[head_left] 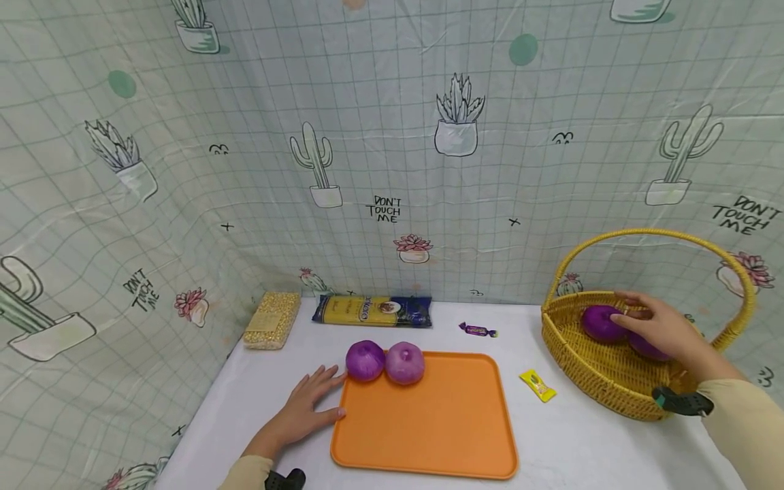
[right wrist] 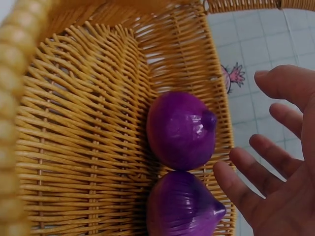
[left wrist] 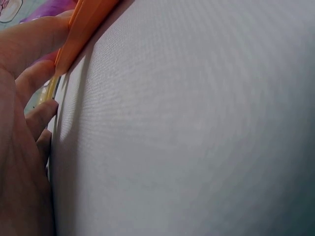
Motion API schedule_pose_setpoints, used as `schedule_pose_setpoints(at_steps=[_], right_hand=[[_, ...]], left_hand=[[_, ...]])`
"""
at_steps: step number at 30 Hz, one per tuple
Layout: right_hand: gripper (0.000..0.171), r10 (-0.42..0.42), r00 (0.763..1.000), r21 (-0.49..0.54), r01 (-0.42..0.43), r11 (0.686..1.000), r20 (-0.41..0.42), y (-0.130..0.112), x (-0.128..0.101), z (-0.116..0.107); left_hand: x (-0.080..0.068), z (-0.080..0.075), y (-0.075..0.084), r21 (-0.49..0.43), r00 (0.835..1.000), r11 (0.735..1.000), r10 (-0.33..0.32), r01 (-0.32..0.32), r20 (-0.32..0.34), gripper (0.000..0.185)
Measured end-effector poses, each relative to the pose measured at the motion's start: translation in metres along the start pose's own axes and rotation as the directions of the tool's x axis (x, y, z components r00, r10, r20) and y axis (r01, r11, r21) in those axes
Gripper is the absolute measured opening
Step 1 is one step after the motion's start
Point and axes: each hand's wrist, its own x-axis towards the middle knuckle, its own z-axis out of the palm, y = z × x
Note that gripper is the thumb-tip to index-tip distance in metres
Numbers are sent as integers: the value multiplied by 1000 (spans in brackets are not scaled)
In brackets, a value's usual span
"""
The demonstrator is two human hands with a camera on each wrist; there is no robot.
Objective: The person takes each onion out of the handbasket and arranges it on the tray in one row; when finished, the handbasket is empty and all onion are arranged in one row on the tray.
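My right hand (head_left: 658,328) is over the wicker basket (head_left: 572,354), with its fingers spread and nothing held. Inside the basket lie two purple onions (right wrist: 182,130), side by side; in the right wrist view, the fingers stand apart from them. On the table, my left hand (head_left: 306,405) lies with extended fingers at the left edge of the orange tray (head_left: 429,429). The left wrist view shows the thumb and a finger against the tray's rim (left wrist: 81,37). Two more onions sit at the tray's back left corner, a dark purple onion (head_left: 365,361) and a lighter onion (head_left: 405,363).
A bag of yellow kernels (head_left: 273,320) and a yellow-and-blue packet (head_left: 371,311) lie along the back. A purple-wrapped candy (head_left: 478,330) is behind the tray; a yellow-wrapped candy (head_left: 537,386) lies between tray and basket. The basket's tall handle (head_left: 649,231) arches over it.
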Motion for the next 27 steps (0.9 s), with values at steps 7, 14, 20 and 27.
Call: schedule_pose_setpoints(at_steps=[7,14,20,27], right_hand=[[79,17,1000,-7,-17,1000,2,7,10,1],[75,18,1000,-24,-17,1000,9,12,15,6],[75,-4,1000,-61,5,998,26,10,16,11],[69,-31,999,-98,36,995,45,8,20,17]], left_hand=[[0,0,-1,0,1000,1000,-9,9,1,68],[2,2,-3,-6,1000,1000,-19,19,9,71],[1,1,-2,-2,1000,1000,-9,9,1,69],[1,2,-2,-3,1000,1000,-19,19,7,69]])
